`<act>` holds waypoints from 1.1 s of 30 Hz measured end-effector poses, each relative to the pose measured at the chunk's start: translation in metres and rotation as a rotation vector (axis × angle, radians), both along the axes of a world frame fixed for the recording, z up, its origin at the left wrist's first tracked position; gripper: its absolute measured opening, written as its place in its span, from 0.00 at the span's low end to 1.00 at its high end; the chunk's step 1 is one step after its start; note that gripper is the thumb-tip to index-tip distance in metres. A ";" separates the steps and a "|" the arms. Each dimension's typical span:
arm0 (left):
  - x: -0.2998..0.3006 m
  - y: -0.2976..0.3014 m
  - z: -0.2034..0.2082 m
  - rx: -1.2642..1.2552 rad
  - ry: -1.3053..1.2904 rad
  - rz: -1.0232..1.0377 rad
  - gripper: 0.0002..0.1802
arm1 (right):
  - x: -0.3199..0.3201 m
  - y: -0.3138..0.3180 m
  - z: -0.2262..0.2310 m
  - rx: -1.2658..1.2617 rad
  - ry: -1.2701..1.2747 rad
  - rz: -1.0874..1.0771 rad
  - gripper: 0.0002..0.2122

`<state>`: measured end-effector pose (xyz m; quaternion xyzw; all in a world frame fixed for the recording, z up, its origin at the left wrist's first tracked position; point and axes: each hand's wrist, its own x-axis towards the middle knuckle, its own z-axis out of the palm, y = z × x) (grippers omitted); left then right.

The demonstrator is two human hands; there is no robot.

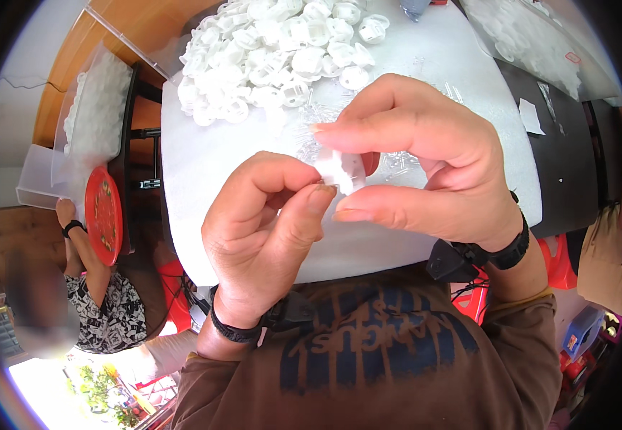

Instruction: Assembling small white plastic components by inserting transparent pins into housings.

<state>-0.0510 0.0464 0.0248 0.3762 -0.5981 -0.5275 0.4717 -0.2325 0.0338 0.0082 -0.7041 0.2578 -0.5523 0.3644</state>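
Observation:
In front of my chest, above the table, a small white round plastic part [341,170] is between my two hands. My left hand [264,226] is closed, its thumb and index fingertip pinched at the part's left edge. Whether a tiny pin is also in that pinch is too small to tell. My right hand [432,161] curves round the part from the right, thumb below and fingers above and behind it. Clear thin plastic pins [318,118] lie scattered on the white table mat [203,193] behind the hands.
A large heap of similar white parts [268,54] covers the far side of the mat. Bags of white parts [96,100] stand at left and far right. A red oval tray [103,215] is at left, beside another person's hand [65,211] touching a clear bin [42,175].

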 end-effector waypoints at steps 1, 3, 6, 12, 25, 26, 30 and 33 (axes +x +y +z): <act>0.001 -0.001 -0.001 -0.019 -0.036 -0.012 0.06 | 0.000 -0.001 -0.002 -0.022 0.010 -0.001 0.19; 0.003 -0.003 -0.003 -0.039 -0.074 -0.030 0.05 | 0.002 -0.002 -0.005 -0.046 0.018 -0.008 0.19; 0.005 -0.004 -0.005 -0.054 -0.090 -0.057 0.05 | 0.003 -0.002 -0.004 -0.028 -0.033 0.017 0.18; 0.007 -0.006 -0.002 -0.106 -0.232 -0.104 0.13 | -0.006 -0.002 0.004 -0.100 0.042 -0.053 0.18; 0.103 0.013 -0.039 -0.190 -0.736 0.269 0.10 | -0.132 -0.009 0.065 0.145 -0.163 -0.779 0.18; 0.110 0.013 -0.043 -0.174 -0.740 0.280 0.10 | -0.134 -0.011 0.067 0.156 -0.159 -0.764 0.18; 0.122 0.007 -0.065 -0.297 -0.829 0.415 0.08 | -0.095 -0.003 0.099 0.196 -0.391 -1.001 0.13; 0.113 -0.001 -0.071 -0.397 -0.895 0.475 0.08 | -0.098 0.009 0.053 0.096 -0.107 -1.122 0.16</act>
